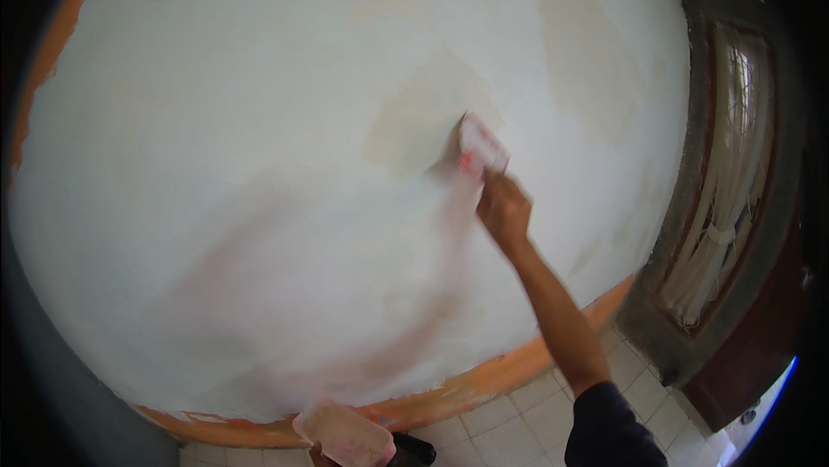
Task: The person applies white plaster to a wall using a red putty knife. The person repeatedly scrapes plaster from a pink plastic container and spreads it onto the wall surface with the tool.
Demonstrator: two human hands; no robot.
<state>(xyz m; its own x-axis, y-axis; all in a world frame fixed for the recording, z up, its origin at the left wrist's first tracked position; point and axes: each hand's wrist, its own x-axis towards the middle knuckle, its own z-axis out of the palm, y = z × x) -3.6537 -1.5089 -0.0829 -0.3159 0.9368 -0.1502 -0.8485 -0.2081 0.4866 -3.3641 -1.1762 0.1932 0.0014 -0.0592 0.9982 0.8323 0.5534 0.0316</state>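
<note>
In the middle of a pale wall, my right hand is closed round the handle of a flat, broad-headed tool. The tool's face is pinkish white with a red spot near the handle, and its head lies at or close to the wall. Whether it is a wide brush or a scraper I cannot make out. A beige patch spreads just to the left of the head. Low down, my left hand grips a pinkish, rounded plastic tub; most of that hand is hidden behind it.
More beige areas mark the wall's upper right. An orange band with ragged edges runs along its foot, above a pale tiled floor. On the right stand a dark frame with a curtained window and a brown door panel.
</note>
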